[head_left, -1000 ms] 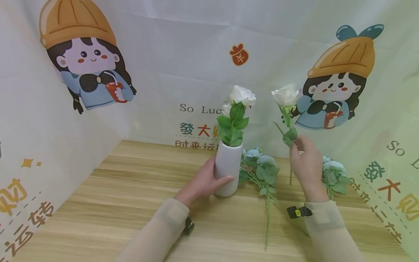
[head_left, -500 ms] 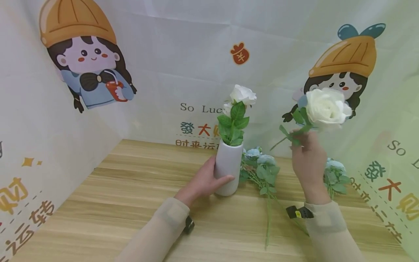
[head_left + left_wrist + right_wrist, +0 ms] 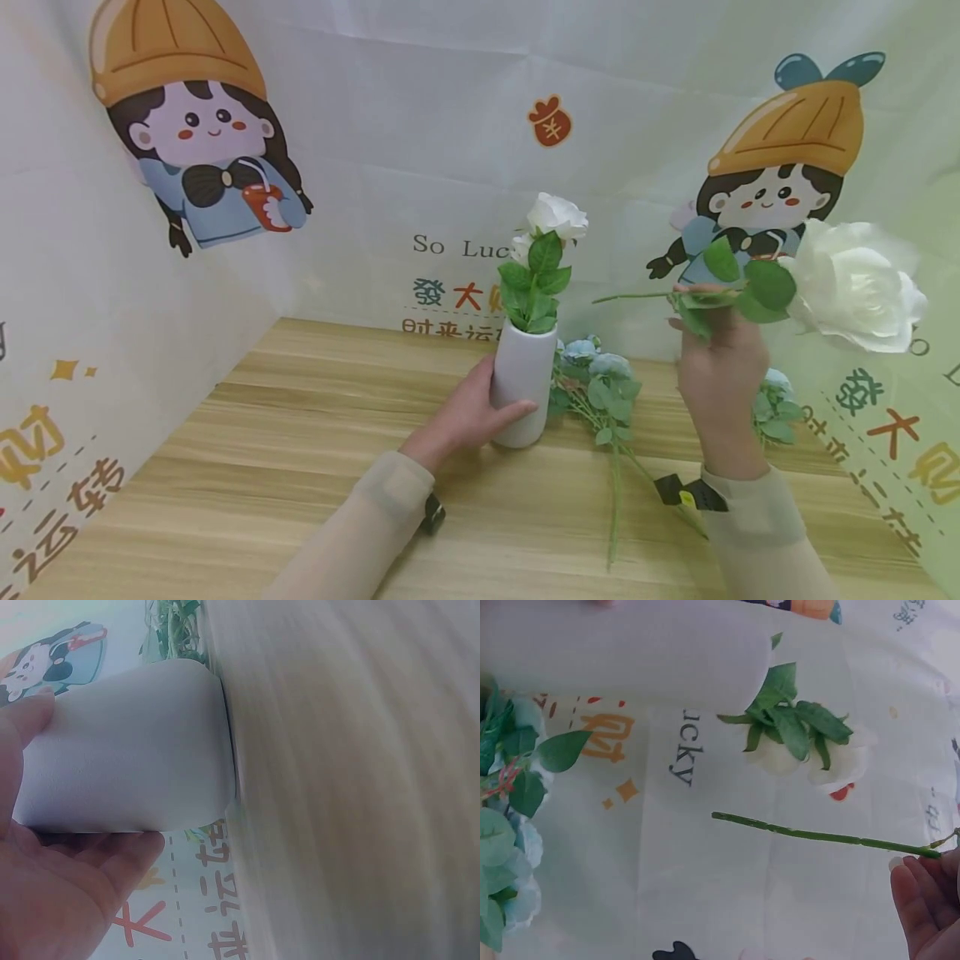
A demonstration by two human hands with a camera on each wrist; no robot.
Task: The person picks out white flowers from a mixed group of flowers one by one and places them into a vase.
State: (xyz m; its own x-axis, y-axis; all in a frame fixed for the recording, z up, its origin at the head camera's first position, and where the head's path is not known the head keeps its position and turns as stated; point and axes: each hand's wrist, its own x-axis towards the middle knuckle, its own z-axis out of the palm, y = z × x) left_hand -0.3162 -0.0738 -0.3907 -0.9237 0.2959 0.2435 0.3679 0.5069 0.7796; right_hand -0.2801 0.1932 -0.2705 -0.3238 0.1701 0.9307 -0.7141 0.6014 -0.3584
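Note:
My left hand (image 3: pixel 472 408) holds the white vase (image 3: pixel 522 387) around its lower left side, thumb across the front; the vase stands upright on the table. In it are white roses (image 3: pixel 557 217) with green leaves at the mouth. Up to the right, my right hand (image 3: pixel 722 375) pinches a white rose (image 3: pixel 858 287) by its leafy stem. The bloom points right and the bare stem end points left toward the vase. In the right wrist view the green stem (image 3: pixel 817 836) sticks out from the fingertips, below the vase mouth and its roses.
Pale blue flowers (image 3: pixel 609 367) with long stems lie on the wooden table (image 3: pixel 300 467) just right of the vase. Another blue bunch (image 3: pixel 776 408) lies farther right, partly behind my right hand. A printed cloth (image 3: pixel 420 125) hangs behind and at both sides.
The rose in my right hand has turned from upright to lying sideways, its bloom swinging right and nearer the camera. My left hand and the vase have stayed put.

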